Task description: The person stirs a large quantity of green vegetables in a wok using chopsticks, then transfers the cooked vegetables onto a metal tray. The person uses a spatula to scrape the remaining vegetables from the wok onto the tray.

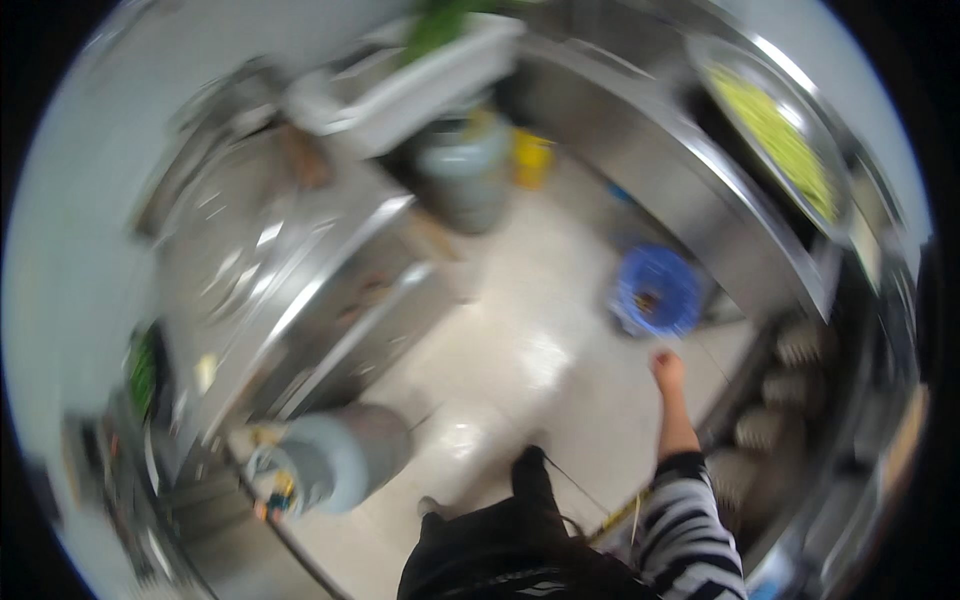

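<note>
My right hand [667,367] hangs over the tiled floor, at the end of a black-and-white striped sleeve. Its fingers look curled in, and no object shows in it, though the view is blurred. Nearest to it is a blue waste bin [664,262] with a thin plastic liner and some dark scraps inside. The hand looks apart from the bin's rim. My left hand is out of view. Up to the right, a large metal bowl [750,139] on a steel counter [645,142] holds pale green shredded food [780,142].
Gas cylinders stand by the left counter's near end [337,457] and under a white crate [427,82] with greens. A yellow container [532,159] sits on the floor [480,360]. The left steel worktop [300,247] has a sharp-looking edge. Several pale rounded objects [787,390] line a low right-hand shelf.
</note>
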Motion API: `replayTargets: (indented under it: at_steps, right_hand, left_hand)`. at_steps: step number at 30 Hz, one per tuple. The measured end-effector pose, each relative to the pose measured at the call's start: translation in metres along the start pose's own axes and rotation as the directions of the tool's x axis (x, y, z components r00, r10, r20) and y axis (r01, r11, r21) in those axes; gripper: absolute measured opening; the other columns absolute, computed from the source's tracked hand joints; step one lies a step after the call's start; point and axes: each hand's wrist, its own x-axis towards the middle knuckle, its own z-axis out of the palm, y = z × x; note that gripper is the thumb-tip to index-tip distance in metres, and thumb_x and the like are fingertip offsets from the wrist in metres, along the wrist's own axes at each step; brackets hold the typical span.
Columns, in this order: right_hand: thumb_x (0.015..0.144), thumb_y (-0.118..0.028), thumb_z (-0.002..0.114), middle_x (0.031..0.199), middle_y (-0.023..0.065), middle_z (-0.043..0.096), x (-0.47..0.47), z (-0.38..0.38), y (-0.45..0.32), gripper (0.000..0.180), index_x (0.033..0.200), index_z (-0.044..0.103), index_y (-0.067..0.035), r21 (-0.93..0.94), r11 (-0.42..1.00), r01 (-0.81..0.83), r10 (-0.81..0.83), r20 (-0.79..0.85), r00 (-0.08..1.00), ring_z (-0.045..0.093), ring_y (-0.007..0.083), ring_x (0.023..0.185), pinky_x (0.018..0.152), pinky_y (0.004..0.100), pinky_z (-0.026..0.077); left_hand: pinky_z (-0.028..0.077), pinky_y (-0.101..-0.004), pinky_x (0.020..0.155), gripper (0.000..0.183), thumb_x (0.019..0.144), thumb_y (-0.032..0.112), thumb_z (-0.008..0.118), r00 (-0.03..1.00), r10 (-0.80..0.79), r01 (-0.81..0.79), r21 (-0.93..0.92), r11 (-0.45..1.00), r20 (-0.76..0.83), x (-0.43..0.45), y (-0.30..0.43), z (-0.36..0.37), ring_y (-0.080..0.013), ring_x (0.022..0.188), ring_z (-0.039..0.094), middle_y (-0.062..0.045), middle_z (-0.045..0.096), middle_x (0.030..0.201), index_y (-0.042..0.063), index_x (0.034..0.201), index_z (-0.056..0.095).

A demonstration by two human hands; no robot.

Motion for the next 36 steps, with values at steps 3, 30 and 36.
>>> replayTargets:
  at_steps: [3,30,36]
  right_hand:
    - [0.065,-0.011,0.058,0.058,0.0110,0.056,-0.021,0.029,-0.032,0.011,0.060,0.052,-0.004,0.067,0.989,0.132,-0.139,0.109,0.984,0.056,0.0218,0.054,0.052,0.0336,0.045]
    - [0.070,-0.042,0.060,0.099,0.0117,0.055,-0.501,0.176,-0.822,0.048,0.103,0.050,-0.009,-0.256,0.580,0.773,-0.638,0.447,0.627,0.054,0.0245,0.093,0.075,0.0384,0.043]
    - [0.060,-0.033,0.070,0.103,0.0155,0.052,-0.485,0.207,-0.844,0.070,0.114,0.034,-0.007,-0.161,0.718,0.677,-0.559,0.446,0.699,0.053,0.0273,0.096,0.076,0.0386,0.046]
  left_hand:
    - [0.044,-0.0365,0.064,0.018,0.079,0.023,0.051,0.996,-0.087,0.090,-0.134,0.987,0.034,-0.039,-0.056,0.053,-0.0244,0.065,0.055,-0.012,0.055,0.068,0.006,0.075,0.055]
    - [0.045,-0.0355,0.066,0.015,0.077,0.020,0.053,0.954,-0.285,0.252,-0.780,0.573,0.099,0.080,-0.321,0.084,-0.0241,0.067,0.058,-0.013,0.058,0.070,0.005,0.078,0.056]
    - [0.043,-0.0356,0.070,0.012,0.075,0.017,0.053,0.856,-0.391,-0.051,-0.809,0.585,-0.336,0.079,-0.289,-0.035,-0.0267,0.075,0.055,-0.013,0.056,0.078,0.006,0.080,0.057]
